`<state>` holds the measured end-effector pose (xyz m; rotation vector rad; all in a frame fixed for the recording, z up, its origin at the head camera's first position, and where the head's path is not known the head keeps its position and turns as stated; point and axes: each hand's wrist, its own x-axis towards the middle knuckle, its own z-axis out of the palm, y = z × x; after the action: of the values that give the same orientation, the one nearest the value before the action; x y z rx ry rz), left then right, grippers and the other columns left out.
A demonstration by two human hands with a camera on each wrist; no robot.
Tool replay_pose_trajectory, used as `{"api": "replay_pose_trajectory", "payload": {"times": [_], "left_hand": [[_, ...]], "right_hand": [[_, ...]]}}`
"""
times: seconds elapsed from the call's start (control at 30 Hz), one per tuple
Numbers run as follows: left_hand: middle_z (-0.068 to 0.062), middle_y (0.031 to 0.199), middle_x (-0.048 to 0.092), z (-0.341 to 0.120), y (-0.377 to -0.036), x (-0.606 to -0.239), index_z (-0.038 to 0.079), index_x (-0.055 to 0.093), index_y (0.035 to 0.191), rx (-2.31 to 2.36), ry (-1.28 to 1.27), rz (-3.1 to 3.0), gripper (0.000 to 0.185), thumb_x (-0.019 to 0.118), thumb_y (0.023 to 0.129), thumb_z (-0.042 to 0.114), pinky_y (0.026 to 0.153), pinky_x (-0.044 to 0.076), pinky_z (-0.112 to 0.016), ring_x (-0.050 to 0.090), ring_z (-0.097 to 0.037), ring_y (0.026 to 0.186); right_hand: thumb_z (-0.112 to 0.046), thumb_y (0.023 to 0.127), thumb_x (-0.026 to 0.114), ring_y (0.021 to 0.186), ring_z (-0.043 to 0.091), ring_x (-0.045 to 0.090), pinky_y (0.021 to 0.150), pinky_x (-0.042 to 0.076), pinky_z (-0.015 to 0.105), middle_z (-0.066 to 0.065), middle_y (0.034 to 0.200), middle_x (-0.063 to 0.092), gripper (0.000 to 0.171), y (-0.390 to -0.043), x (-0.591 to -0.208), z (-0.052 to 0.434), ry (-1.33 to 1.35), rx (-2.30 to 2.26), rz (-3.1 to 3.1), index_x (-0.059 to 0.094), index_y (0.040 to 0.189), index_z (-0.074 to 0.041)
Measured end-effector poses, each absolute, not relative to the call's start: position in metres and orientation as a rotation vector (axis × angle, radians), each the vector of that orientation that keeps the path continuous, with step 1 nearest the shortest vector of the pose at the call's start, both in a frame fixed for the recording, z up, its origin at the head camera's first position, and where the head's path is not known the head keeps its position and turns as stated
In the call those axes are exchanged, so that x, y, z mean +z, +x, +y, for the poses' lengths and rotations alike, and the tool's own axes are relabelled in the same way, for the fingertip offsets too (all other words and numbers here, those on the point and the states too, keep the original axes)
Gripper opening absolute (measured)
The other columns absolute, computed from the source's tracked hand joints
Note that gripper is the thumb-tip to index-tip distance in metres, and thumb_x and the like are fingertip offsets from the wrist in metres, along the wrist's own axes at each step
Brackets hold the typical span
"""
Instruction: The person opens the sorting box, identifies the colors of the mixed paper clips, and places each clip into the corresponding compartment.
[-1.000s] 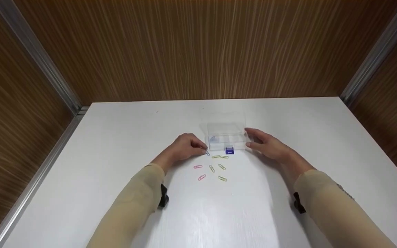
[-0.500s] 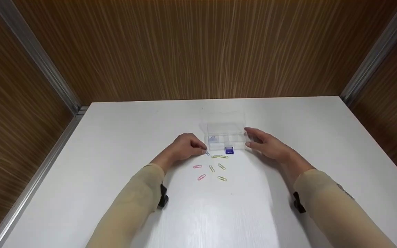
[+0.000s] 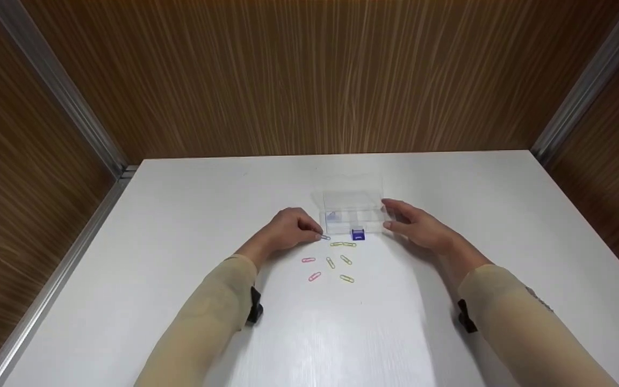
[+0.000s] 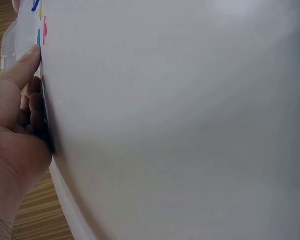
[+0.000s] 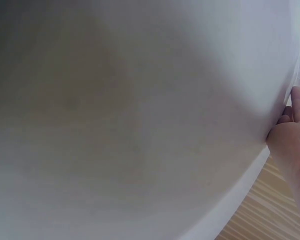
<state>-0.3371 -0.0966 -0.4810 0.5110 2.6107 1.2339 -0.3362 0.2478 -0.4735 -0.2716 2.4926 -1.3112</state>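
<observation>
The small clear plastic compartment box (image 3: 353, 214) with a blue latch (image 3: 358, 235) is sitting on the white table (image 3: 180, 226) between our two hands, and our right hand (image 3: 416, 226) is touching its right end with thumb and fingers loosely spread. Our left hand (image 3: 287, 230) is lying just left of the box, fingertips pinching a blue paper clip (image 3: 324, 237). Just right of that pinch and nearer us, green (image 3: 343, 244) and pink paper clips (image 3: 308, 260) are lying scattered.
</observation>
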Motion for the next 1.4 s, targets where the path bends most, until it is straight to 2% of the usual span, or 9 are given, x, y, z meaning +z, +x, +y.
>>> {"api": "replay_pose_trajectory", "payload": {"times": [0.67,1.2,1.4], "left_hand": [[0.002,0.104,0.068,-0.0961,-0.3387,-0.4791,0.018,0.085,0.099,1.235,0.547,2.586,0.006,0.082,0.094,0.016,0.091,0.047,-0.034,0.058,-0.016,0.097],[0.001,0.1,0.068,-0.0977,-0.3385,-0.4802,0.017,0.085,0.096,1.269,0.533,2.577,0.004,0.083,0.093,0.015,0.09,0.046,-0.033,0.057,-0.016,0.095],[0.001,0.101,0.068,-0.0993,-0.3393,-0.4823,0.016,0.084,0.097,1.295,0.526,2.558,0.004,0.083,0.093,0.014,0.09,0.046,-0.033,0.057,-0.016,0.096]], "right_hand": [[-0.032,0.108,0.065,0.162,0.029,0.012,0.128,0.013,0.05,0.01,0.175,0.021,0.07,-0.335,-0.4719,0.2503,-0.284,-1.311,2.482,0.032,0.168,-0.023],[-0.037,0.106,0.067,0.163,0.026,0.011,0.129,0.01,0.05,0.004,0.176,0.021,0.071,-0.3366,-0.474,0.2487,-0.226,-1.283,2.496,0.033,0.168,-0.031],[-0.036,0.106,0.067,0.162,0.028,0.012,0.129,0.01,0.051,0.006,0.176,0.021,0.072,-0.3372,-0.4748,0.2484,-0.25,-1.288,2.494,0.032,0.168,-0.028]]}}
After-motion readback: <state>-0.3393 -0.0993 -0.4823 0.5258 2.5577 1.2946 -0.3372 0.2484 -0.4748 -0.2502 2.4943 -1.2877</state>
